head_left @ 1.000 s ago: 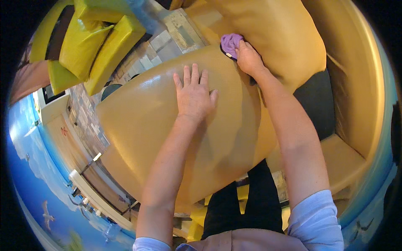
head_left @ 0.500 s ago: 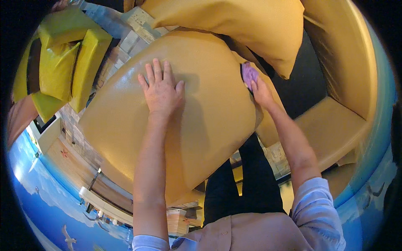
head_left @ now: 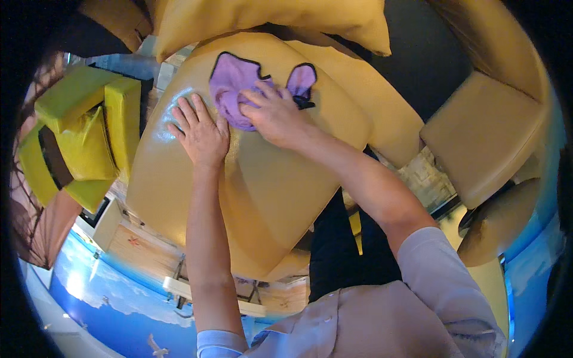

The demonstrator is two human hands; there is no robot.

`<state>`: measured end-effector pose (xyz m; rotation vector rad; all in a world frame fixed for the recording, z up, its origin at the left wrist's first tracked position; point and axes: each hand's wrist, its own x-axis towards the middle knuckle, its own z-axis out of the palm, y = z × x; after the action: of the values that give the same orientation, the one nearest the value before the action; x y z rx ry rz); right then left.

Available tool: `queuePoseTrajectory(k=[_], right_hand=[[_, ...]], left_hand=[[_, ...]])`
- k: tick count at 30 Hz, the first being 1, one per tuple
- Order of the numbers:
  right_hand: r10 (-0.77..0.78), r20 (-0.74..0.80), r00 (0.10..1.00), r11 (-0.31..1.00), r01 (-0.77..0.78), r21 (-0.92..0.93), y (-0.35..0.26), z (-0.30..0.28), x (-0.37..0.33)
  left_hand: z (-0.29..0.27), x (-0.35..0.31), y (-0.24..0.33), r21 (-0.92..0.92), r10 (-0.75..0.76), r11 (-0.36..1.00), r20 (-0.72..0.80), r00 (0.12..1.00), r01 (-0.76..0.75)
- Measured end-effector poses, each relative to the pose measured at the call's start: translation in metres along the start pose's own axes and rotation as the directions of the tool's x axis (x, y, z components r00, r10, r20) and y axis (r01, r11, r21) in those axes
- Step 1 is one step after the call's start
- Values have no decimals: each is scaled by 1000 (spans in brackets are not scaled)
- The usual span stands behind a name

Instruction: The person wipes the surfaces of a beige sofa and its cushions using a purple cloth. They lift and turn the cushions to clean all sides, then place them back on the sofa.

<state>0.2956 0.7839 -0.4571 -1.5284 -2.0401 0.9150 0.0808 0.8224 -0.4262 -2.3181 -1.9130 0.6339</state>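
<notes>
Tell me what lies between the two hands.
Part of the purple cloth and, lower in the head view, bare tan cushion.

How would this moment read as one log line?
left hand: spread on tan cushion; right hand: on purple cloth; cloth: atop cushion

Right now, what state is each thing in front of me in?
Purple cloth: crumpled, edges partly spread.
Right hand: on the cloth, fingers bent.
Left hand: flat, fingers spread.
Large tan cushion: under both hands, shiny patch; wet or just lit, unclear.
Yellow-green chair: cushion in it.
</notes>
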Motion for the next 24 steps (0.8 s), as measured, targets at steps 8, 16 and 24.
queuePoseTrajectory(k=[8, 16, 24], right_hand=[[41, 117, 992, 993, -54, 104, -7, -19, -116], [490, -95, 866, 850, -499, -170, 89, -31, -157], [812, -160, 561, 581, -752, 311, 79, -11, -226]], left_hand=[[-17, -4, 29, -46, -1, 999, 77, 997, 5], [-23, -74, 180, -340, 385, 879, 89, 919, -335], [-28, -101, 198, -356, 478, 840, 127, 869, -410]])
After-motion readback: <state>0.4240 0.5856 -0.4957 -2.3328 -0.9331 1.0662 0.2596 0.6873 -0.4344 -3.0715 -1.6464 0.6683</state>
